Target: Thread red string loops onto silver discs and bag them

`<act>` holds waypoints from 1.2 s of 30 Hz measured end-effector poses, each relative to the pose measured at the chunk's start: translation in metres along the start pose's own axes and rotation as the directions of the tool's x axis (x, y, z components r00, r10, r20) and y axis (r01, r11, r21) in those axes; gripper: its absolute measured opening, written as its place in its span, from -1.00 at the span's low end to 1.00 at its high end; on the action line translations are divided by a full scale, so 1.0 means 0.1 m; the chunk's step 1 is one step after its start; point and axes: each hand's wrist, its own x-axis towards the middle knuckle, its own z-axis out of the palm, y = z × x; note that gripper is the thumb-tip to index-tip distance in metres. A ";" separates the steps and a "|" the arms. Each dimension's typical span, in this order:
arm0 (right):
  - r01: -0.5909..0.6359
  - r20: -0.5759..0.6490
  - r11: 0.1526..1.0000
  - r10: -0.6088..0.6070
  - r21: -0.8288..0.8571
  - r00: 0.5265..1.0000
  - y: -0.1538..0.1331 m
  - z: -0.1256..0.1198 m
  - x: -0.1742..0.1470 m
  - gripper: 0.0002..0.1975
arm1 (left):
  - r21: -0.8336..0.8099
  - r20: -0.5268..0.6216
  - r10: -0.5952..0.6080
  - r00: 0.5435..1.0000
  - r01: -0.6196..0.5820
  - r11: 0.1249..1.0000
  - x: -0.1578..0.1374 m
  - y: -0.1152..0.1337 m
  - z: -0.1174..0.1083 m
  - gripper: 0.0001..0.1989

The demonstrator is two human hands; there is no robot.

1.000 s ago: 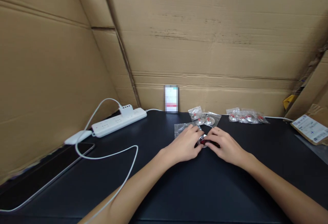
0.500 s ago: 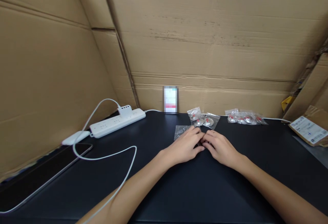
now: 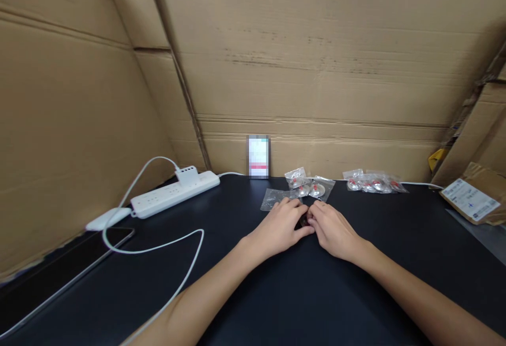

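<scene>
My left hand (image 3: pixel 281 226) and my right hand (image 3: pixel 332 229) meet over the black table, fingertips together. The fingers of both are curled inward around something small and dark, mostly hidden between them; its kind cannot be made out. Just behind my left fingers lies a flat clear plastic bag (image 3: pixel 272 198). Beyond the hands sit several small clear bags holding round silvery pieces with red parts (image 3: pixel 317 190). A second cluster of bagged silvery pieces (image 3: pixel 377 183) lies farther right.
A white power strip (image 3: pixel 174 194) with a plugged-in charger stands at the left, its white cable (image 3: pixel 200 246) looping over my left forearm. A dark tablet-like slab (image 3: pixel 59 277) lies at far left. A lit phone (image 3: pixel 259 157) leans against the cardboard wall (image 3: pixel 316 87). A labelled package (image 3: pixel 470 198) is at right.
The view has shifted slightly. My fingertips have shifted a little, and more of the flat clear bag shows behind my left hand.
</scene>
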 end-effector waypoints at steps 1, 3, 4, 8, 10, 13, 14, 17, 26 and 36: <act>-0.010 -0.004 1.000 0.010 0.005 1.000 0.00 0.00 0.00 -0.86 | 0.004 -0.002 -0.014 1.000 0.014 1.000 0.00 0.01 0.00 -0.71; -0.033 -0.017 0.999 0.034 0.041 0.999 0.01 0.00 -0.02 -0.87 | 0.010 -0.007 -0.042 0.999 0.042 0.999 -0.01 0.02 0.00 -0.67; -0.046 -0.023 0.997 0.047 0.067 0.999 0.01 0.00 -0.02 -0.87 | 0.014 -0.008 -0.057 0.998 0.057 0.998 -0.01 0.02 0.00 -0.66; -0.075 -0.042 0.986 0.082 0.149 0.996 0.02 0.01 -0.05 -0.89 | 0.025 -0.016 -0.104 0.994 0.104 0.994 -0.01 0.05 -0.02 -0.66; -0.085 -0.050 0.982 0.095 0.168 0.994 0.01 0.01 -0.05 -0.89 | 0.019 -0.025 -0.115 0.993 0.115 0.993 0.00 0.07 -0.03 -0.67; -0.105 -0.063 0.977 0.119 0.186 0.991 0.01 0.01 -0.05 -0.89 | 0.003 -0.039 -0.139 0.989 0.139 0.990 0.00 0.09 -0.03 -0.69; -0.109 -0.067 0.976 0.124 0.191 0.990 0.01 0.01 -0.05 -0.89 | -0.003 -0.046 -0.148 0.988 0.148 0.989 0.00 0.10 -0.02 -0.69; -0.116 -0.082 0.973 0.135 0.199 0.987 0.02 0.02 -0.04 -0.88 | -0.011 -0.081 -0.172 0.982 0.172 0.985 0.01 0.12 0.00 -0.71; -0.149 -0.255 0.962 0.206 0.228 0.945 0.07 0.01 -0.02 -0.84 | -0.003 -0.100 -0.184 0.978 0.185 0.983 0.01 0.13 0.03 -0.79; -0.097 0.013 0.893 0.102 0.440 0.995 -0.06 -0.24 -0.07 -0.90 | 0.107 -0.115 -0.209 0.971 0.222 0.969 -0.03 0.01 0.05 -0.60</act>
